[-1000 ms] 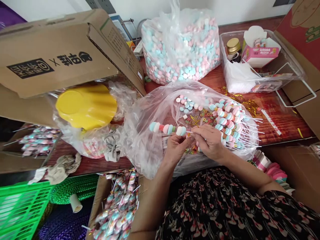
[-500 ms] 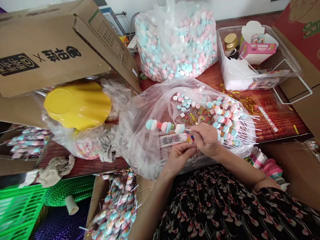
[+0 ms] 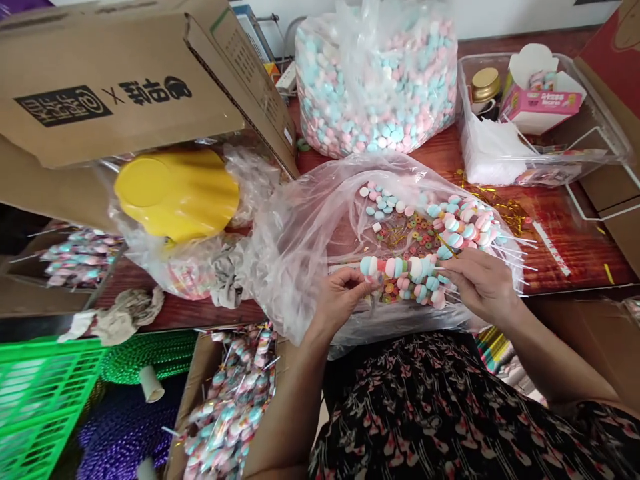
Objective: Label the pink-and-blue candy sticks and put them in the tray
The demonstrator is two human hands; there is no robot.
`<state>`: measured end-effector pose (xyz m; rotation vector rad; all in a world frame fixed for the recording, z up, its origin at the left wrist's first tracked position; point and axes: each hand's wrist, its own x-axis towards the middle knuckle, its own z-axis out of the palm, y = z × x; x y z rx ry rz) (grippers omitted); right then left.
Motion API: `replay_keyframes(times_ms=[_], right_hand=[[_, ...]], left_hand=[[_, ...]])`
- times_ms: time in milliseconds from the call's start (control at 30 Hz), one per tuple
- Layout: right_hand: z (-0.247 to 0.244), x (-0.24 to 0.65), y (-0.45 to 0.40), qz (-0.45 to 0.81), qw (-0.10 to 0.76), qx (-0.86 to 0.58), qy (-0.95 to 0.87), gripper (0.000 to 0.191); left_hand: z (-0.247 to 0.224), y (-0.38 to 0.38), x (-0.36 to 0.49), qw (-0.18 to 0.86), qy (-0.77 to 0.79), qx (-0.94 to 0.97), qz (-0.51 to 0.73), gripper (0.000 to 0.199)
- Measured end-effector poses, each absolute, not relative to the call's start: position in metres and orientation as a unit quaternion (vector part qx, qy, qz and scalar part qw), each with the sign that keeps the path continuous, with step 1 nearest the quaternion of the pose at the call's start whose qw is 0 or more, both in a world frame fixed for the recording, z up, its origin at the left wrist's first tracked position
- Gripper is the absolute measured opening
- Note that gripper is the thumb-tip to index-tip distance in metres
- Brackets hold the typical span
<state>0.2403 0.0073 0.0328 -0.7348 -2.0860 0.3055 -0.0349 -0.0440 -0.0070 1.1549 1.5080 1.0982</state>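
Observation:
A marshmallow skewer [image 3: 397,268] lies level, with blue, white and pink marshmallows and coloured gummy pieces on it. My right hand [image 3: 480,283] pinches its white stick at the right end; a gold twist tie [image 3: 447,245] sticks up from those fingers. At the skewer's left tip, my left hand [image 3: 345,300] has thumb and fingers closed on a printed plastic wrapper [image 3: 334,269], mostly hidden behind the hand. Beneath and beyond the right hand is a pile of marshmallow skewers [image 3: 467,223], sticks pointing right. Loose marshmallows [image 3: 385,199] and gummy rings [image 3: 417,230] lie on the plastic sheet.
A big clear bag of marshmallows [image 3: 375,100] stands behind. At right is a clear plastic bin [image 3: 540,157]; at left, a cardboard box [image 3: 135,87] and a yellow bowl [image 3: 175,193]. Below are a box of wrapped skewers [image 3: 230,407] and a green crate [image 3: 45,407].
My right hand has moved right with the skewer, and my hands are farther apart. The skewer's left tip is now by my left fingers; the wrapper's print is mostly covered. The view has shifted.

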Motion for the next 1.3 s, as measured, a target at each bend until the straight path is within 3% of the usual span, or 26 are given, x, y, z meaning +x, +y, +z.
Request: replay_keyframes(times_ms=[167, 500, 800, 1067, 1200, 1300], right_hand=[[0.044, 0.262, 0.016, 0.053, 0.372, -0.286, -0.881, 0.020], [0.054, 0.274, 0.019, 0.070, 0.381, -0.289, -0.875, 0.018], [0.052, 0.288, 0.024, -0.023, 0.306, -0.224, -0.925, 0.027], [0.055, 0.292, 0.031, -0.014, 0.260, -0.189, -0.947, 0.022], [0.055, 0.289, 0.039, 0.041, 0.285, -0.190, -0.939, 0.016], [0.053, 0.288, 0.041, 0.043, 0.297, -0.174, -0.938, 0.016]], left_hand=[[-0.002, -0.041, -0.035, 0.414, 0.616, 0.509, 0.436, 0.022], [-0.003, -0.039, -0.032, 0.365, 0.620, 0.540, 0.436, 0.028], [-0.012, -0.037, -0.034, 0.342, 0.614, 0.576, 0.417, 0.028], [-0.015, -0.032, -0.037, 0.239, 0.534, 0.718, 0.377, 0.020], [-0.013, -0.033, -0.038, 0.277, 0.488, 0.740, 0.371, 0.014], [-0.010, -0.036, -0.034, 0.342, 0.490, 0.722, 0.347, 0.025]])
